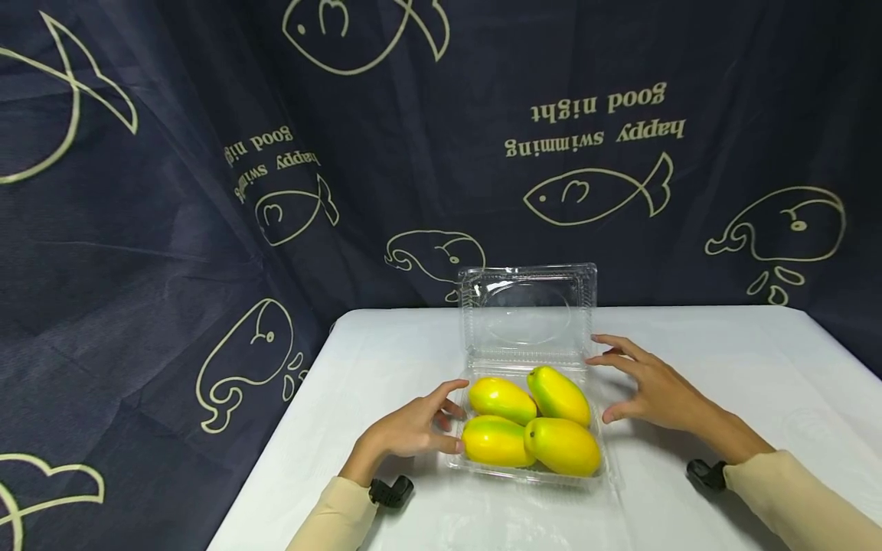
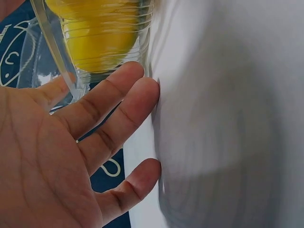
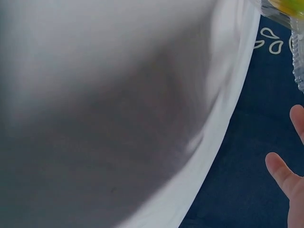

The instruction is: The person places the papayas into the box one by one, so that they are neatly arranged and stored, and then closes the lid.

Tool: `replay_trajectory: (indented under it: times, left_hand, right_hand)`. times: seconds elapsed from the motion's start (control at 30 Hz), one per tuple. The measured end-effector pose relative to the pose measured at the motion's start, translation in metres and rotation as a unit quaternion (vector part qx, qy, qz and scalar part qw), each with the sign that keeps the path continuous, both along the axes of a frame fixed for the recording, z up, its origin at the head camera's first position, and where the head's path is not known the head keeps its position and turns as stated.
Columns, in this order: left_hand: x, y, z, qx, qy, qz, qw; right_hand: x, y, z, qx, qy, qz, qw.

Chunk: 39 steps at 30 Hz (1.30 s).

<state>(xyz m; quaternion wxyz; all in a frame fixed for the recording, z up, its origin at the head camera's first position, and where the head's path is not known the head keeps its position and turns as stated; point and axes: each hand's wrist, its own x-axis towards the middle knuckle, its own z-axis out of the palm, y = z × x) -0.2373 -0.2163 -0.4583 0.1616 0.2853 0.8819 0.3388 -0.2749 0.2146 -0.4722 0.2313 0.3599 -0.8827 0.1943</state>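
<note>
A clear plastic clamshell box (image 1: 527,476) stands on the table with its lid (image 1: 527,317) raised at the back. Several yellow-green mangoes lie in its base, among them a front-right mango (image 1: 563,448) and a back-left mango (image 1: 501,400). At the box's left side is my left hand (image 1: 416,425), fingers extended. In the left wrist view its fingertips (image 2: 130,71) are at the ribbed box wall; whether they press it I cannot tell. My right hand (image 1: 661,392) hovers right of the box with fingers spread, holding nothing, fingertips near the lid's lower right edge.
White cloth covers the table (image 1: 717,344). Behind and at the left hangs a dark blue curtain (image 1: 427,161) with fish and whale drawings. Black bands sit on both wrists, the left band (image 1: 390,492) close to the tabletop.
</note>
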Motion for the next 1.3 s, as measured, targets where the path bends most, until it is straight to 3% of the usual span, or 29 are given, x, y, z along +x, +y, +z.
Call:
replay_trajectory:
  times: [0.27,0.6,1.0,1.3]
  left_hand:
    - [0.0,-0.001,-0.001,-0.003,0.001,0.003,1.0]
    - [0.0,-0.002,0.0,0.002,-0.003,-0.002,1.0]
    - [0.002,-0.003,0.0,0.003,-0.008,0.006,0.9999]
    - [0.003,-0.003,0.002,0.005,-0.001,0.002,1.0]
  right_hand:
    - [0.01,0.0,-0.001,-0.003,-0.011,-0.01,0.9999]
    - [0.019,-0.001,0.002,-0.011,0.023,0.009,0.9996]
    - [0.03,-0.004,0.005,-0.023,0.064,0.002,0.9977]
    - [0.04,-0.004,0.01,-0.038,0.058,0.0,0.9976]
